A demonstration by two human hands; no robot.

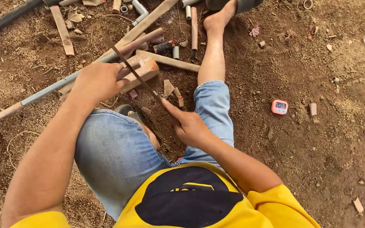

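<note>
Head view: our left hand (97, 81) clamps the long pipe (51, 88) on the wood block (142, 69), right hand (187, 125) pinches the hacksaw blade (132, 69) across it — we keep strokes long, pipe pinned.

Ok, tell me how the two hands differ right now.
The left hand clamps down over the wood block and pipe, knuckles up; the right hand grips the thin saw blade, index finger stretched along it. The left sits farther out, the right nearer the knee. Both are bare.
</note>
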